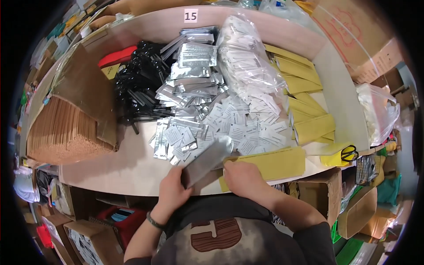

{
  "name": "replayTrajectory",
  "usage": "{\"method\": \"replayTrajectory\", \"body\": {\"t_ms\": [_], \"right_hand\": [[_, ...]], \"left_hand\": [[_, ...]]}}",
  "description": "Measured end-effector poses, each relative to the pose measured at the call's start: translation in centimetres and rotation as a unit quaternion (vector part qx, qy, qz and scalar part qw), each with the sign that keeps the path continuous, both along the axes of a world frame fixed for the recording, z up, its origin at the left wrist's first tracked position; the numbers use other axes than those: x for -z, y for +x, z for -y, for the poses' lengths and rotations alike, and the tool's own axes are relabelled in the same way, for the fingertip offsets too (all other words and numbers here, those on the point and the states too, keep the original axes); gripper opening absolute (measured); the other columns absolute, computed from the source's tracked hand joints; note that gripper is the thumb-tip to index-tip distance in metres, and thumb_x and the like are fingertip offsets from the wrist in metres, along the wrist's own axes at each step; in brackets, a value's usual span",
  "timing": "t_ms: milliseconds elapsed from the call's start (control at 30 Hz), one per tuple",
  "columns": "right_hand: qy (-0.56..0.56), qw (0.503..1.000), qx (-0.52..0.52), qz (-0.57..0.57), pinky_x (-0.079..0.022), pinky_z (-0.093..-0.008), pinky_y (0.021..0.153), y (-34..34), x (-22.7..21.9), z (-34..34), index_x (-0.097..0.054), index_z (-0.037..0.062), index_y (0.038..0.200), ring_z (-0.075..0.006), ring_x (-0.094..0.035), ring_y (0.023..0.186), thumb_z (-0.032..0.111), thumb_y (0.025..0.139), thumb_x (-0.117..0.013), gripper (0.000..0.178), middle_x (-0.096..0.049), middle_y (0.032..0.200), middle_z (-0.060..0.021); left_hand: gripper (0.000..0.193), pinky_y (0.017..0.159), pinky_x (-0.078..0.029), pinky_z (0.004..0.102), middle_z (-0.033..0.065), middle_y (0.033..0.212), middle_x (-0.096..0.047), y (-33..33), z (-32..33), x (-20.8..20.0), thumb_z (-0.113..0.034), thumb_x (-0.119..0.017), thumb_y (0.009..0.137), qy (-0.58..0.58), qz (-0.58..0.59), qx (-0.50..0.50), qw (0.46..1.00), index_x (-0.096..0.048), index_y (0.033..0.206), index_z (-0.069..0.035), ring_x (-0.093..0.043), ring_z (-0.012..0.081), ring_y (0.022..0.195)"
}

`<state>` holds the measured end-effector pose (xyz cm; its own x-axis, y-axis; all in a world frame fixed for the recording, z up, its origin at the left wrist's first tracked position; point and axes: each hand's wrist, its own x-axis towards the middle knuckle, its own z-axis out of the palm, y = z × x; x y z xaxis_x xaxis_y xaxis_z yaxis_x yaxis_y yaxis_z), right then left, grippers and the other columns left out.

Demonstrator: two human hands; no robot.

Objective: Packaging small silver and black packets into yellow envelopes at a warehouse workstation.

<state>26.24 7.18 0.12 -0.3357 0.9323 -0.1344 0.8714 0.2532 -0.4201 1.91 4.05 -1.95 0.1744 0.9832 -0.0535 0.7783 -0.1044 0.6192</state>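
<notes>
A pale wood-toned table (99, 176) curves across the middle of the frame, with a low raised panel (154, 27) around its back and sides and a white printed placard (191, 16) at top centre. A large cardboard carton (349, 33) fills the upper right; below it sits a clear plastic bag (377, 115). Open boxes (99, 243) crowd the lower left, and another brown carton (362, 212) stands lower right. Light is bright over the table. The far-left clutter (37, 66), bent by the lens, seems to be stacked packages.
</notes>
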Motion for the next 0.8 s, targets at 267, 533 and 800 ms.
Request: {"method": "replayTrajectory", "body": {"t_ms": [267, 533, 800], "right_hand": [[-0.025, 0.993, -0.008, -0.118, -0.05, -0.0476, 0.065, -2.4, 0.8, 0.7, -0.063, 0.0071, 0.078, -0.0373, -0.064, 0.069, 0.026, 0.081, -0.061, 0.019, -0.064, 0.07, -0.0147], [0.081, 0.972, 0.04, 0.216, -0.051, -0.0488, 0.075, 12.9, 1.5, -7.0, -0.066, 0.0026, 0.092, -0.0376, -0.064, 0.084, 0.01, 0.079, -0.062, 0.016, -0.064, 0.088, -0.0172], [0.124, 0.985, 0.119, -0.025, -0.05, -0.0461, 0.076, 8.2, -2.3, -7.3, -0.064, 0.0042, 0.088, -0.0374, -0.061, 0.087, 0.009, 0.084, -0.056, 0.011, -0.063, 0.09, -0.0178]], "left_hand": [[0.071, 0.082, -0.051, 0.0422, 0.0172, 0.113, -0.058, -2.1, 0.5, -3.0, -0.023, -0.082, 0.069, -0.069, -0.085, 0.151, 0.982, -0.05, 0.131, -0.008, -0.06, 0.0371, 0.101], [0.083, 0.106, -0.041, 0.045, 0.0308, 0.141, -0.042, 0.4, -4.9, -0.5, -0.047, -0.076, 0.079, 0.101, 0.024, 0.102, 0.989, -0.044, 0.14, -0.001, -0.046, 0.0448, 0.126], [0.028, 0.087, -0.053, 0.0418, 0.0143, 0.124, -0.062, -6.3, -6.3, -3.0, -0.01, -0.065, 0.087, 0.059, -0.06, -0.108, 0.991, -0.063, 0.115, -0.008, -0.061, 0.0366, 0.108]]}}
